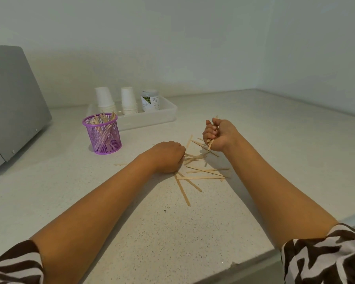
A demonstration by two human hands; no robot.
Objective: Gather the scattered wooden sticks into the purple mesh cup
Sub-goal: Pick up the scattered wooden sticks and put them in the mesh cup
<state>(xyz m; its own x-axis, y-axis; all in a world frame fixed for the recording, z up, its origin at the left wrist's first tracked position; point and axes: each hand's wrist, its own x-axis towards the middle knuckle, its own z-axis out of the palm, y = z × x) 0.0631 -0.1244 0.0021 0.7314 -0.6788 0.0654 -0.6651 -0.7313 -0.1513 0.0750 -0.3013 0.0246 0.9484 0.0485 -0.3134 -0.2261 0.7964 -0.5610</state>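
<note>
A purple mesh cup stands on the speckled counter at the left, with several wooden sticks leaning inside it. Several more wooden sticks lie scattered and crossed on the counter between my hands. My right hand is raised just above the pile and is shut on a bundle of sticks held nearly upright. My left hand rests knuckles-up on the left edge of the pile, its fingers curled over some sticks; its grip is hidden. One stick lies alone left of my left wrist.
A clear tray behind the cup holds two stacks of white paper cups and a small jar. A grey appliance stands at the far left. Walls close the back and right; the counter's front edge runs at the lower right.
</note>
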